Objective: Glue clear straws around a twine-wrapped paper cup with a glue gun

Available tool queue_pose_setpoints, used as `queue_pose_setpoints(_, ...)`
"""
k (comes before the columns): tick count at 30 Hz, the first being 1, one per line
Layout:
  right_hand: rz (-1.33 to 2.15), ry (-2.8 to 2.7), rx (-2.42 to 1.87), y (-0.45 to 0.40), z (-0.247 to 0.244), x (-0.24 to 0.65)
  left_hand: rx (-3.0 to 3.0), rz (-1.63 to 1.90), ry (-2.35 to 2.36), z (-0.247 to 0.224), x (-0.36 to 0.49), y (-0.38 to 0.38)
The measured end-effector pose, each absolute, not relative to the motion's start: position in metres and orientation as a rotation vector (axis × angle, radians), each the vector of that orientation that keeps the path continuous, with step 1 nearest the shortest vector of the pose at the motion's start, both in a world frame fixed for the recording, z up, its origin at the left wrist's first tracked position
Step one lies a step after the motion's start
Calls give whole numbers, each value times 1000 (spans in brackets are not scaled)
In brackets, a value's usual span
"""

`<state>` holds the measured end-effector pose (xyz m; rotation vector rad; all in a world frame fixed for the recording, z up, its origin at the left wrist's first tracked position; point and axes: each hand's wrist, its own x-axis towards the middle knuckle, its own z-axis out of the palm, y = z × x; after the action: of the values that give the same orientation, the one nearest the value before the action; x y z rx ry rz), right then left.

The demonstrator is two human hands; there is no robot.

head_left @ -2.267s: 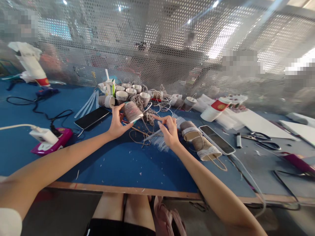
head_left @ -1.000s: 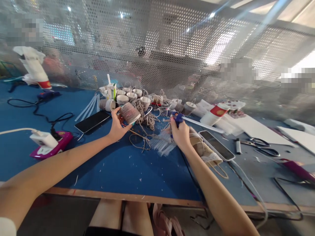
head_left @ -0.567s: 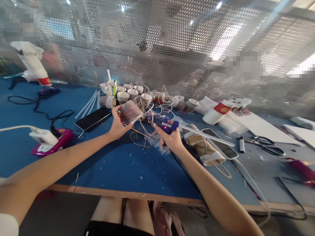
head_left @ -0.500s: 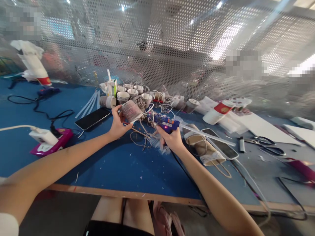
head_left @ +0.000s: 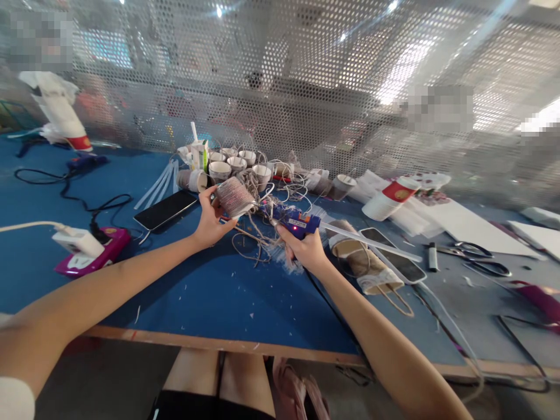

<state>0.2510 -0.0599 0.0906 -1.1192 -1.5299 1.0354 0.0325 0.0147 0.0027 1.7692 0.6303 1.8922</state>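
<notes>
My left hand (head_left: 212,220) is closed around a small paper cup (head_left: 235,197) wound with greyish-pink cord, tipped on its side. In my right hand (head_left: 304,248) is a blue hot glue gun (head_left: 294,221) with a red light lit. A long clear glue stick (head_left: 371,240) sticks out of its back. The nozzle points left at the cup's rim; whether it touches I cannot tell. Loose tangled cord (head_left: 258,239) lies beneath and between both hands. Several white-lined cups (head_left: 219,170) with grey outsides stand just behind the held cup.
Left of my hands lie a black phone (head_left: 166,210), spare glue sticks (head_left: 158,184) and a purple power strip (head_left: 94,256). To the right are a cord-wrapped cup piece (head_left: 371,269), a white phone (head_left: 396,259), scissors (head_left: 475,256) and a red-and-white paper cup (head_left: 389,199). A perforated metal screen (head_left: 280,87) stands behind.
Both hands keep their grips on the cup and the glue gun and have hardly moved. The view has shifted very slightly.
</notes>
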Motion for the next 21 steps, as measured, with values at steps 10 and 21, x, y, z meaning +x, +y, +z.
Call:
queue_pose_setpoints(10,1017,-1626,-1118,-64,87,251,1739,1878,646,3,33,12)
queue_pose_setpoints(21,949,-1553,-1187,-56,87,255,1725,1869,668,0,32,14)
